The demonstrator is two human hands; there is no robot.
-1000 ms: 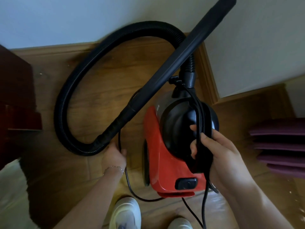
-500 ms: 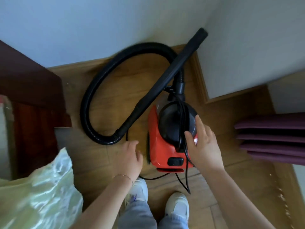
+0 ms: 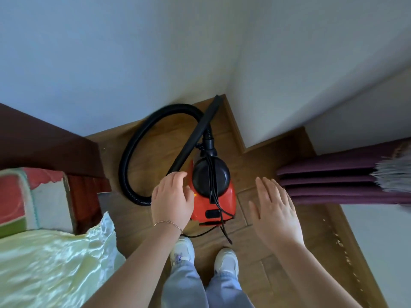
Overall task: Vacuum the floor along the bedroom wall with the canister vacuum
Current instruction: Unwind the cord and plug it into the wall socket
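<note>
A red canister vacuum (image 3: pixel 224 204) with a black round top (image 3: pixel 211 178) stands on the wooden floor in the room's corner. Its ribbed black hose (image 3: pixel 133 152) loops to the left, and the straight black wand (image 3: pixel 198 134) leans across it toward the corner. A black cord (image 3: pixel 213 174) is draped over the top and trails onto the floor. My left hand (image 3: pixel 172 197) hovers over the wand's lower end and the vacuum's left side, fingers loosely curved, holding nothing I can see. Right of the vacuum, my right hand (image 3: pixel 274 211) is spread flat and empty.
A dark wooden bed frame (image 3: pixel 44 141) and a bed with pale green satin bedding (image 3: pixel 55 258) fill the left. Folded purple curtains (image 3: pixel 333 181) hang at the right. White walls (image 3: pixel 133 52) meet behind the vacuum. My white shoes (image 3: pixel 225 262) stand just before it.
The view has risen and pulled back from the vacuum. My right hand let go of the cord and moved off to the right. My left hand lifted from the floor toward the wand.
</note>
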